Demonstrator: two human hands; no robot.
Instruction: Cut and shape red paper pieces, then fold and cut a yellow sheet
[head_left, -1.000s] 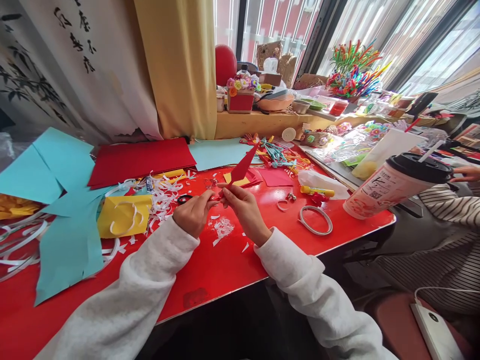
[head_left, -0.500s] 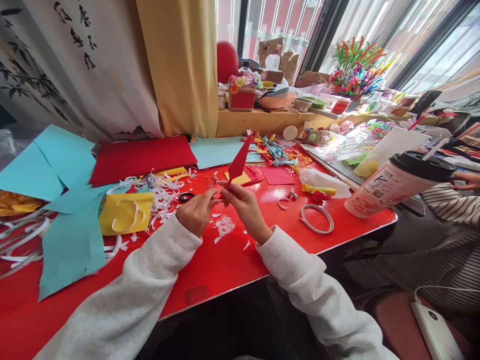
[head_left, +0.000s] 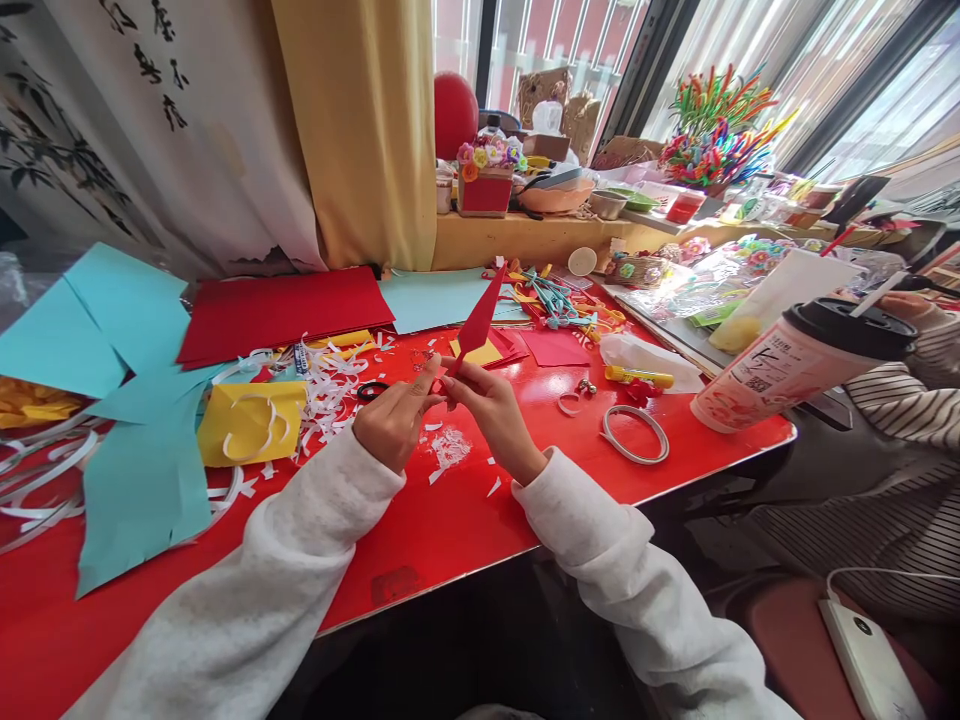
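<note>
The right hand [head_left: 499, 405] has its grip closed on a red paper [head_left: 481, 318], whose pointed end stands up and leans to the right above the red counter [head_left: 442, 525]. The left hand [head_left: 394, 420] meets its lower end with fingertips close together; whether that grip pinches the paper, I cannot tell. Beneath and between the wrists lie white scraps [head_left: 450, 450]. Left of the hands are a yellow sheet [head_left: 212, 425], blue sheets [head_left: 142, 490] and heaped white strips [head_left: 330, 385]. To the right sit a coiled strip [head_left: 664, 440], a yellow tube [head_left: 637, 377] and a lidded cup [head_left: 795, 370], near another person's striped sleeve [head_left: 900, 410].
</note>
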